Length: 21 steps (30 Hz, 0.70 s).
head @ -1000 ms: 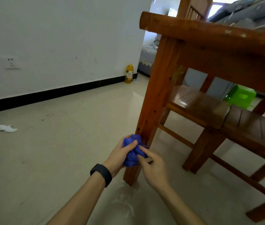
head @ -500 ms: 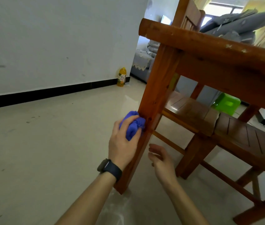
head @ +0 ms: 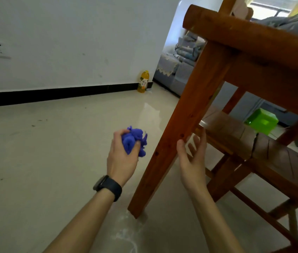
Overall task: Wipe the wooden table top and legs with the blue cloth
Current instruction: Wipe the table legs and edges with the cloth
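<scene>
The wooden counter loomed over the view from below, its near leg slanting down to the pale floor. Half a second earlier the cloth had been pressed against that leg at about mid-height; now it had come off the wood. The left hand, a dark watch on its wrist, had drawn back to the left of the leg and gripped the blue cloth bunched in its curled fingers, near the leg but clear of it. The right hand had risen from lower down and stood with fingers straight and empty just behind the leg, its thumb at the edge; whether it touched the wood could not be told. The pause looked like a regrip or a shift to another face of the leg, so the wiping of the legs seemed unfinished.
</scene>
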Motion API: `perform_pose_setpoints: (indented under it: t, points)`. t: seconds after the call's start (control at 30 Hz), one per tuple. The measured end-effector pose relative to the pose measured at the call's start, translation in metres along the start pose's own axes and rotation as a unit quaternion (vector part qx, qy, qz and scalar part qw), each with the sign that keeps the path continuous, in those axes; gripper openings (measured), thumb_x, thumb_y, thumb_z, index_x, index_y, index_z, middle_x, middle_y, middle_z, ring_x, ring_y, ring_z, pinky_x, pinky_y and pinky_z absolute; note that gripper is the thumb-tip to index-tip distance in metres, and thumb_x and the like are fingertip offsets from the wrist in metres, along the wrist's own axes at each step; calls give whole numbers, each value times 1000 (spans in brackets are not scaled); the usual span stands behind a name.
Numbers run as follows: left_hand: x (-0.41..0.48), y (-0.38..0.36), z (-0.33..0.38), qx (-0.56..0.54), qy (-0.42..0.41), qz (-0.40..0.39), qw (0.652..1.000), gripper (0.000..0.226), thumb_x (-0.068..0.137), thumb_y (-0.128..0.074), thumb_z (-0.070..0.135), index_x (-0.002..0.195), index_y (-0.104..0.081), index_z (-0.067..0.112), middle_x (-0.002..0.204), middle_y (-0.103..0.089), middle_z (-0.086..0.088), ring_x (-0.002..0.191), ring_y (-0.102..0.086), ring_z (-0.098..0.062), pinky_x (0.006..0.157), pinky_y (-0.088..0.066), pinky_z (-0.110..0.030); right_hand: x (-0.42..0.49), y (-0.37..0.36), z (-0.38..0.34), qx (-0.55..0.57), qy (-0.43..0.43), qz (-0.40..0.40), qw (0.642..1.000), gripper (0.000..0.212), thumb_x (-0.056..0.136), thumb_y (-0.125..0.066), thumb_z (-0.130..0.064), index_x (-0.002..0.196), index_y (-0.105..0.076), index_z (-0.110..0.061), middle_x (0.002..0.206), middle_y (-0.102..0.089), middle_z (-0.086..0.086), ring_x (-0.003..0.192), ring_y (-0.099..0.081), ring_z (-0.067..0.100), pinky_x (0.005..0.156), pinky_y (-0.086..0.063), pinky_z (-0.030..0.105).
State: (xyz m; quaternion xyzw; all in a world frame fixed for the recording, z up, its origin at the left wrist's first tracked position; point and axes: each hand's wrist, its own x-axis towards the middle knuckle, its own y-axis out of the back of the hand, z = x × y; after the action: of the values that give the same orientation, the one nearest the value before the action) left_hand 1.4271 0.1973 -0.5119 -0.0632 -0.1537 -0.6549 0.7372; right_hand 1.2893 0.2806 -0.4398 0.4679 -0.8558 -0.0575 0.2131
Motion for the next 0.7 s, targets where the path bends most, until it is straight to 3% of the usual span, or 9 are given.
perform_pose_setpoints:
  t: [0.07,0.2,0.27,0.37,0.4,0.53,0.6,0.67,0.7]
  points:
    - [21,0,41,-62,-46,13,997,31,92,-62,34,106,-41,52,109,-50,14,93,-57,-3,74,-50,-23,15,-5,-21,-1,40,8,999,68,86,-50,-59,132,-1,-69,116,-26,-58,106,-34,-31,97,-33,21]
    - [64,-5,118,-150,-126,3,981,30,90,-67,28,111,-54,44,123,-42,8,110,-50,2,90,-45,-10,43,-7,-46,26,104,77,991,72,88,-47,-59,143,-1,-59,148,-28,-27,130,-38,-4,102,-37,24]
    - [90,-15,146,-173,-129,-60,975,26,85,-67,36,107,-57,46,121,-47,12,114,-51,-6,98,-47,-25,55,-8,-59,26,125,114,985,67,88,-42,-63,144,-6,-57,148,-30,-28,130,-40,-6,99,-39,17]
    - [110,-39,167,-277,-67,-207,936,32,78,-61,53,108,-64,44,110,-67,7,106,-63,-17,95,-51,-46,68,-20,-75,18,127,173,977,41,92,-31,-63,130,-16,-64,120,-35,-54,112,-41,-26,89,-34,-1]
    - [109,-47,168,-307,-51,-236,921,34,81,-59,57,111,-65,41,104,-70,6,101,-65,-19,92,-52,-47,74,-24,-77,8,131,199,971,35,94,-27,-61,128,-19,-63,116,-37,-53,109,-43,-25,87,-33,-2]
    - [80,-56,134,-272,-37,-240,931,31,95,-47,57,118,-59,40,92,-68,4,83,-65,-14,76,-54,-34,81,-29,-77,-59,136,251,957,35,90,-21,-72,124,-25,-64,104,-57,-31,90,-62,-2,77,-48,13]
    - [67,-50,92,-194,6,-255,947,34,95,-44,58,117,-59,36,88,-66,6,77,-63,-7,68,-49,-26,84,-27,-74,-90,122,265,952,36,89,-20,-75,124,-23,-67,108,-59,-27,92,-64,3,83,-53,26]
    - [60,-36,43,-87,65,-296,949,28,92,-46,59,109,-58,39,85,-66,7,74,-63,-4,68,-51,-31,84,-31,-77,-96,85,281,951,38,88,-20,-77,124,-23,-68,112,-62,-6,97,-65,19,89,-53,46]
    - [58,-27,24,-32,86,-333,938,22,93,-48,56,105,-58,40,86,-67,7,75,-64,-6,70,-54,-36,84,-31,-80,-94,68,285,951,38,87,-19,-79,124,-22,-69,114,-62,-5,100,-64,19,91,-52,49]
